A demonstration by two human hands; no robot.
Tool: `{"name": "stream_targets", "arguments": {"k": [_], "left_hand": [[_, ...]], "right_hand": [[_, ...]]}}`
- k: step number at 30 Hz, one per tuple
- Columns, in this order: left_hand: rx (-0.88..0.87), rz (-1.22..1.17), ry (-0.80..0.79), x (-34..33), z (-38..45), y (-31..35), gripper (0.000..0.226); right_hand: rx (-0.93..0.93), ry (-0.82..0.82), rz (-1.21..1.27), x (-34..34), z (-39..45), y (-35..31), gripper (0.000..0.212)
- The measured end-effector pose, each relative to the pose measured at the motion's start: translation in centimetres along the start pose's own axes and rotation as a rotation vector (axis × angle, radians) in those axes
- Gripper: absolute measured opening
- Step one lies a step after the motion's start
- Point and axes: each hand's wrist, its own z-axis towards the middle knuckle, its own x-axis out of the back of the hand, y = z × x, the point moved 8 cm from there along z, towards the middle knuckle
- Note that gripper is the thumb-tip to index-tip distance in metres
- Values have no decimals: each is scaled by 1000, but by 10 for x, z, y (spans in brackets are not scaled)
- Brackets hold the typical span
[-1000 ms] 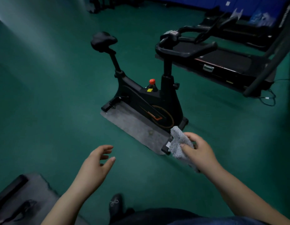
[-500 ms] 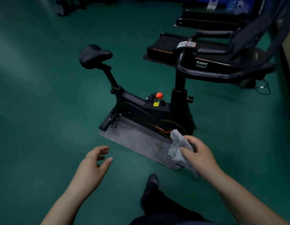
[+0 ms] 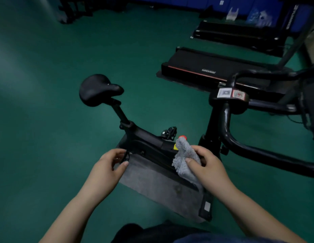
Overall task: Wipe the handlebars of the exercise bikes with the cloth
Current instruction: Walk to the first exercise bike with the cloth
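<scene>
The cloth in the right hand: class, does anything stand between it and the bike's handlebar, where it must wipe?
Nothing visible does. The right hand grips the grey cloth to the left of the black handlebar, with only open air over the green floor between them. The left hand holds nothing.

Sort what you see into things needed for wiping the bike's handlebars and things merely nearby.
Needed: grey cloth gripped by the right hand; handlebars; left hand, holding nothing.

Merely nearby: saddle; floor mat; treadmill; red knob.
</scene>
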Motion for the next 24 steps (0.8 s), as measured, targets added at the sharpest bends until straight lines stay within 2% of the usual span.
{"name": "stream_targets", "arguments": {"k": [6, 10, 17, 24], "left_hand": [[-86, 18, -162, -20, 101, 20, 32], [-218, 74, -316, -43, 173, 44, 32], [-522, 128, -608, -85, 277, 127, 30], [-939, 88, -776, -132, 279, 228, 35]], "right_hand": [[-53, 98, 7, 4, 59, -14, 33], [-111, 211, 48, 4, 90, -16, 30], [-244, 560, 165, 25, 107, -41, 24], [-185, 1045, 123, 89, 61, -88, 25]]}}
